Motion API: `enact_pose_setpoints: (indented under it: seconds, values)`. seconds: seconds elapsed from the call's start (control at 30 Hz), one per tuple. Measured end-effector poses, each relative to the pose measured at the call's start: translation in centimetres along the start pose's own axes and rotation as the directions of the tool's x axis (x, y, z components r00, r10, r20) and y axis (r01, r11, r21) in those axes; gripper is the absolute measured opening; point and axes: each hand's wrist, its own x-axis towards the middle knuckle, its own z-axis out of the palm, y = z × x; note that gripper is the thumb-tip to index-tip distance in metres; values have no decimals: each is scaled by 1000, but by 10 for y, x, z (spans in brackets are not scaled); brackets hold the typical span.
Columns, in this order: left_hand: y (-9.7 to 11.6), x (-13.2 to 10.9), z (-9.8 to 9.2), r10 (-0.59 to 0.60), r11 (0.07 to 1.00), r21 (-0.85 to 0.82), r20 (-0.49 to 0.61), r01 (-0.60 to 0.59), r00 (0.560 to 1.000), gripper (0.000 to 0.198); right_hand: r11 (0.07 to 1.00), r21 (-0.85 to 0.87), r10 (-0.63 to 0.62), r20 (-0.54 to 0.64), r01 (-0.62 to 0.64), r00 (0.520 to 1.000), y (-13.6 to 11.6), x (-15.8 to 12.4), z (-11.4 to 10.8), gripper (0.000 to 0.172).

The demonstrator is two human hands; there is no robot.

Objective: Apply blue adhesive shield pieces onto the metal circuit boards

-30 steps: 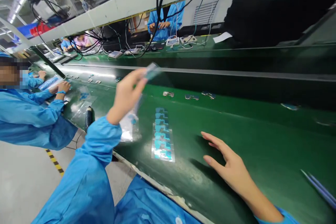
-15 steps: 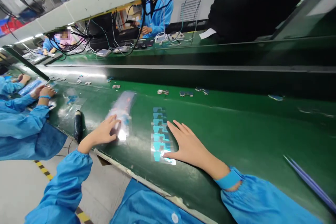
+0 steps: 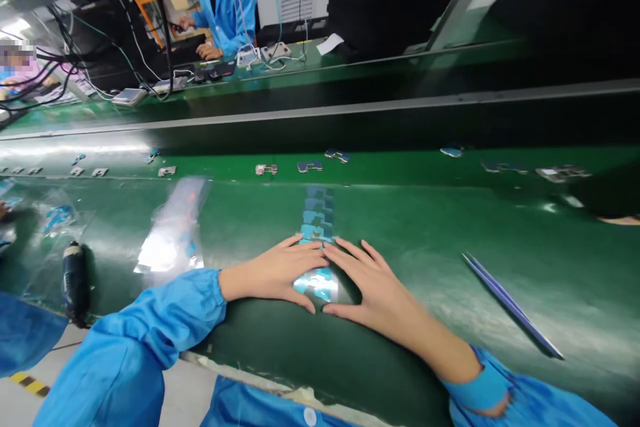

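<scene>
A clear sheet of blue die-cut stickers [image 3: 319, 217] lies on the green bench, its lower part partly covered by my fingers. My left hand [image 3: 283, 270] reaches over the sheet from the left, fingers stretched out and thumb apart. From the right, my right hand [image 3: 375, 283] spreads its fingers at the sheet's right edge. The fingertips of both hands nearly meet over the sheet; whether they press on it I cannot tell. Left of my left hand lies a stack of clear plastic sheets [image 3: 175, 227]. Purple tweezers [image 3: 513, 305] rest to the right of my right hand.
Small metal parts [image 3: 267, 169] and blue-faced pieces [image 3: 310, 166] form a row along the bench's far strip. A dark screwdriver-like tool [image 3: 75, 283] lies at the left. Behind the ledge, a person in a blue coat [image 3: 227, 10] is near cables and black stacks [image 3: 390, 7].
My left hand has left the stack of clear sheets and come over to the sticker sheet. My right hand stays beside that sheet. The view has turned to the right.
</scene>
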Motion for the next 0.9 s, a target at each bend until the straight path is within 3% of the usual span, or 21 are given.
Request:
enact_pose_setpoints:
  seconds: [0.17,0.37,0.53,0.63,0.73,0.83,0.9]
  values:
    - [-14,0,11,-28,999,-48,-121,22,992,61,999,41,21,-1,-21,1000,-6,2,3,95]
    - [-10,-3,12,-68,994,-95,-203,49,977,27,996,94,14,-106,-4,994,-11,3,-1,61]
    - [-6,-3,8,-42,996,-83,-216,24,975,26,978,181,-43,-307,102,951,-19,8,-7,37]
    - [-4,-3,6,-23,997,-71,-217,8,976,31,967,195,-85,-355,163,931,-25,11,-10,25]
    - [-6,-3,5,-9,997,-80,-222,-9,975,38,959,214,-95,-380,187,920,-32,11,-14,24]
    - [-9,-4,8,44,998,-37,-209,-53,977,51,927,348,17,-411,140,911,-35,7,-18,20]
    - [-5,-6,13,105,994,40,-176,-100,979,58,843,536,225,-412,36,883,-31,5,-19,9]
